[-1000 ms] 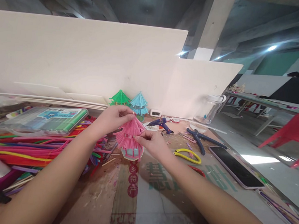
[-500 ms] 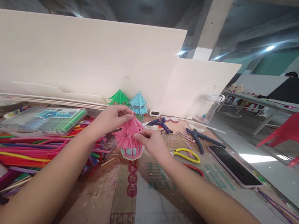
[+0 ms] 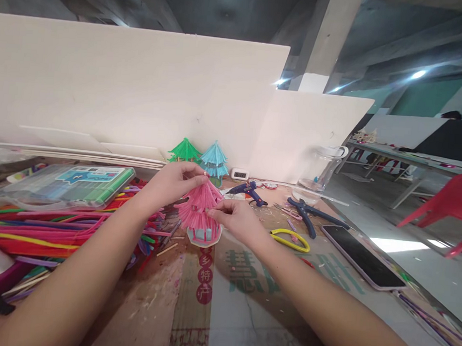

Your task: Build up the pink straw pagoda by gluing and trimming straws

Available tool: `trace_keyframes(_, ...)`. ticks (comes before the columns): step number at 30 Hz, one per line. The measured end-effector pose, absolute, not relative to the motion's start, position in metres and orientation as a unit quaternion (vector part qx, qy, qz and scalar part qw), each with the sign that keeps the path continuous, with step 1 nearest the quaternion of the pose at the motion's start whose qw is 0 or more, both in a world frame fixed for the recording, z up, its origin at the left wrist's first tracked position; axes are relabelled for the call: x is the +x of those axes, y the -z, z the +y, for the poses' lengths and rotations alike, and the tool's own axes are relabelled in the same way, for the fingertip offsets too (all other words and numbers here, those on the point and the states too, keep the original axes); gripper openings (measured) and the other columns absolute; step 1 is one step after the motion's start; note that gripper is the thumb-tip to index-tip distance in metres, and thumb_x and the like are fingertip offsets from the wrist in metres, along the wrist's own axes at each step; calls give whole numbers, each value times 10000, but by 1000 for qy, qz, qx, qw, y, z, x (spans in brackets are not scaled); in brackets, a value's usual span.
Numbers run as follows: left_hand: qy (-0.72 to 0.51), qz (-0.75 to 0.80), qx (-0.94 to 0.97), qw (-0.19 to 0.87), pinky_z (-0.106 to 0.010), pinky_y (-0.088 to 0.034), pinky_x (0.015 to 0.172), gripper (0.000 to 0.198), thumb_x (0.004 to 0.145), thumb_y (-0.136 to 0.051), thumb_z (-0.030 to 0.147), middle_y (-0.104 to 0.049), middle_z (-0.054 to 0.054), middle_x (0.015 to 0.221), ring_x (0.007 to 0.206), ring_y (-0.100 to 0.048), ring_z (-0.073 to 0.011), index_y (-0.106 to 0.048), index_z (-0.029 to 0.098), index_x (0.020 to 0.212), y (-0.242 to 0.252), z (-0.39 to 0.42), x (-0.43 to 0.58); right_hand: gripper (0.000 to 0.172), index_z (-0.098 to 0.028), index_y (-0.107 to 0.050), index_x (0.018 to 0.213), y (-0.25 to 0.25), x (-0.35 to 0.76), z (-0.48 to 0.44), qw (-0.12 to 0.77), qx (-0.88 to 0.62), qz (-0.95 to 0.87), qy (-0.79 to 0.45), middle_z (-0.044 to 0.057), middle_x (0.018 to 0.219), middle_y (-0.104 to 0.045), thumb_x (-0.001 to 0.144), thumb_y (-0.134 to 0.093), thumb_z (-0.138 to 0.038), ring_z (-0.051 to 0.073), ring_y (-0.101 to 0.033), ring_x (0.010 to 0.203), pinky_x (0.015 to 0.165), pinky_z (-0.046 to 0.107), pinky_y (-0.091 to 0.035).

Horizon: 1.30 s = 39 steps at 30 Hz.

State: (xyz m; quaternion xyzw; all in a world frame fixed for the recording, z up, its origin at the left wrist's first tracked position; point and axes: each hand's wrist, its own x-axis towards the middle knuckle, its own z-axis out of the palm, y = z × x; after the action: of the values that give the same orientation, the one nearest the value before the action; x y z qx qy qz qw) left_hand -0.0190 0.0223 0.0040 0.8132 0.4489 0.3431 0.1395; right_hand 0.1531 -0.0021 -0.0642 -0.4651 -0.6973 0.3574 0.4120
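A pink model pavilion [image 3: 199, 213] with two tiers of fringed roof stands upright on a pale base on the cardboard-covered table. At its peak, the thumb and fingers of my left hand [image 3: 183, 183] are closed on the roof tip. My right hand [image 3: 231, 215] reaches in from the right, its thumb and fingers pinched together at the gap between the two roof tiers. Whatever sits between those right fingertips is too small to make out. Behind the pink model stand a green model pavilion [image 3: 184, 150] and a light blue model pavilion [image 3: 215, 158].
Pipe cleaners [image 3: 53, 229] lie heaped at left below a plastic marker case [image 3: 67, 185]. At right are a blue glue gun [image 3: 249, 191], blue-handled pliers [image 3: 305, 212], a yellow-handled tool [image 3: 293, 240], a phone [image 3: 363, 256] and a clear jug [image 3: 316, 173]. White boards [image 3: 141, 93] rise behind.
My right hand has shifted slightly left, its fingertips nearer the gap between the tiers. The forearm covers more of the red handle. My left hand stays at the peak.
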Motion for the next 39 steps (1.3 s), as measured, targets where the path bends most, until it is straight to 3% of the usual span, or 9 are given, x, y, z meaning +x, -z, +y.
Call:
trace_keyframes(7, -312, 447, 825, 149, -267, -444, 646, 290, 769, -563, 435, -675, -23, 827, 733, -597, -173, -650, 186, 890, -5, 20, -21, 200, -155, -562, 570, 63, 154, -1, 407, -457, -689, -388, -61, 512, -428, 696, -599, -306, 81, -348, 505, 496, 231, -245)
trace_keyframes(39, -308, 433, 838, 123, -252, -423, 638, 185, 763, -582, 349, -619, 1, 832, 721, -555, -142, -590, 185, 850, -3, 19, -19, 194, -160, -574, 615, 65, 157, 0, 413, -454, -695, -375, -63, 533, -425, 687, -600, -339, 88, -350, 518, 510, 248, -244)
